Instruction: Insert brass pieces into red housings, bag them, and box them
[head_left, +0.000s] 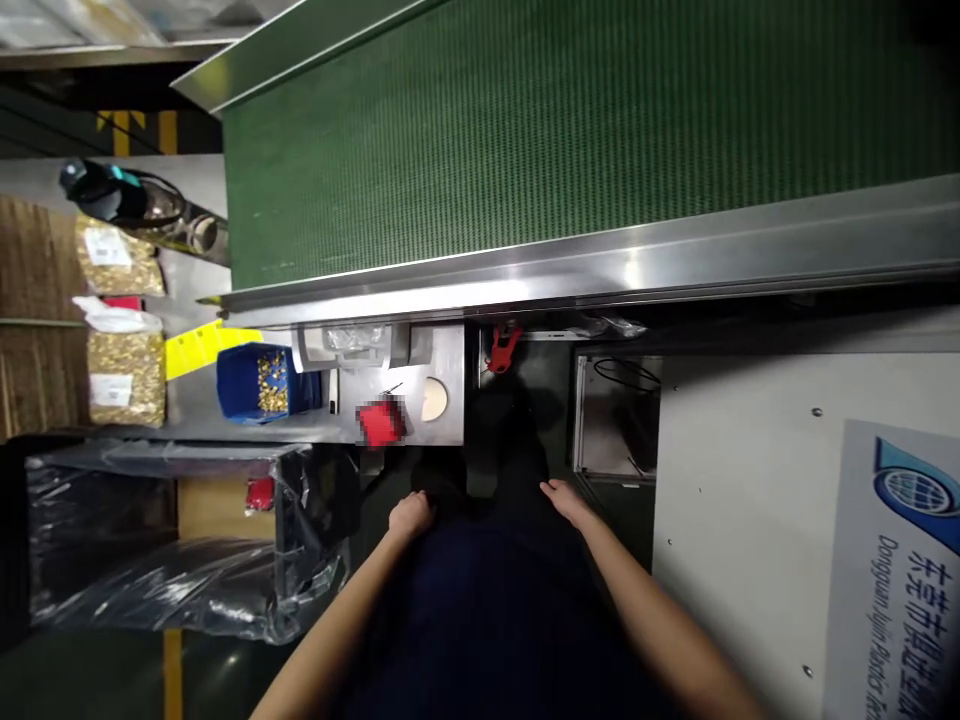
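My left hand (411, 512) is closed against the side of my dark trousers (448, 470), its fingers curled at the cloth. On the other side, my right hand (564, 498) also pinches at the trousers, with its fingertips partly hidden by the dark cloth. Nearest my left hand, on the metal side table (442, 345), lies a red thing (381, 424) blurred by pixels. Beside it is a pale round disc (434, 399). A blue bin (244, 385) with small brass-coloured parts (272, 382) stands further left.
A green conveyor belt (525, 130) with a metal rim (510, 280) runs across the front. At left are a plastic-lined box (225, 590), bags of brass-coloured parts (124, 375) and a bottle (161, 205). A red tool (502, 348) sits under the rim; a white panel (739, 500) stands right.
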